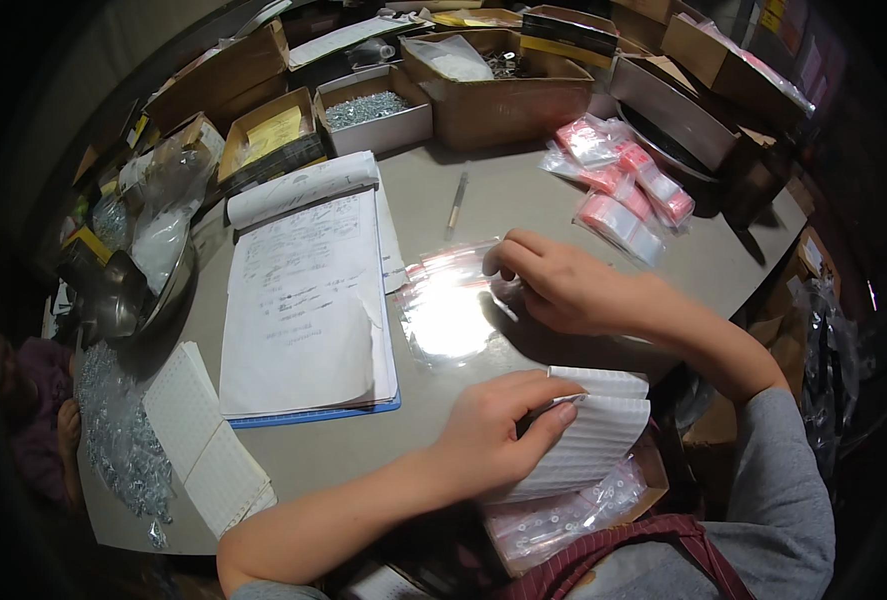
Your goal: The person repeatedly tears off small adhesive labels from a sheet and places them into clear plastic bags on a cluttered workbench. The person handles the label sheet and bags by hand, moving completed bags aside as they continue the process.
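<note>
My left hand (508, 425) is closed, thumb against forefinger, on a folded white sheet with fine rows across it (608, 430), which looks like a label sheet. The sheet hangs over an open cardboard box (653, 480) at my lap. In that box lie clear bags with small ring-shaped pieces (573, 515). My right hand (563, 285) is curled, fingertips together, at the right edge of some flat clear zip bags with red strips (448, 310). What its fingertips pinch, if anything, is hidden. Glare whitens the middle of the bags.
A clipboard with papers (303, 310) lies left of the bags, a pen (457, 205) beyond them. Bundled red-striped bags (618, 190) sit far right. Folded label sheets (208, 440), loose metal parts (123, 440) and a metal bowl (168, 290) are left. Part-filled boxes (378, 110) line the back.
</note>
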### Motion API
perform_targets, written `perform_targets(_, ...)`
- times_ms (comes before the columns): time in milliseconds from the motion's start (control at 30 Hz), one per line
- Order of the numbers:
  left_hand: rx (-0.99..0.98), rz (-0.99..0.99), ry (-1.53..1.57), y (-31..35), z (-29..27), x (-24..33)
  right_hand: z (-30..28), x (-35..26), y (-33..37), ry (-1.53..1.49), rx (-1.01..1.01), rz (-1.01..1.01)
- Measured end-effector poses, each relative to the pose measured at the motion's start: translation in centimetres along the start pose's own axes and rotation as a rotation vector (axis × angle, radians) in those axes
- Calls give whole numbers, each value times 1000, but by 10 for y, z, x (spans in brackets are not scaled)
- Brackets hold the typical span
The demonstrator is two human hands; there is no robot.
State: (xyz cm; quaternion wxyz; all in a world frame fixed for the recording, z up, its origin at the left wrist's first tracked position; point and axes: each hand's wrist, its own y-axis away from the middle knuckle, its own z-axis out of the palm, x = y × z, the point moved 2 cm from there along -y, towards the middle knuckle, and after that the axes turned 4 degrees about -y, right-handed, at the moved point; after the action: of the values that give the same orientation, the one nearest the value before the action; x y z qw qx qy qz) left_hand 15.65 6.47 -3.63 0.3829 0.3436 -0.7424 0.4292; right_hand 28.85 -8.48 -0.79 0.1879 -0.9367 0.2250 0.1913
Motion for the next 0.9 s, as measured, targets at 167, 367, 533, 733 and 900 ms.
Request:
perform_targets(167,-9,-50,103,-2,1,-1,2,12,5,113,118,106)
perform_targets(367,17,-148,151,1,2,-5,-43,-19,32,-270,199,221)
perform_targets(533,-20,-293,206,0,0,-7,-47,-69,73,-291,22,47)
perform_targets(733,-41,-227,174,-2,3,-7,-34,-80,78,53,132,-28)
perform_targets(900,-41,-270,230,0,1,-3,-24,-76,82,111,159,0)
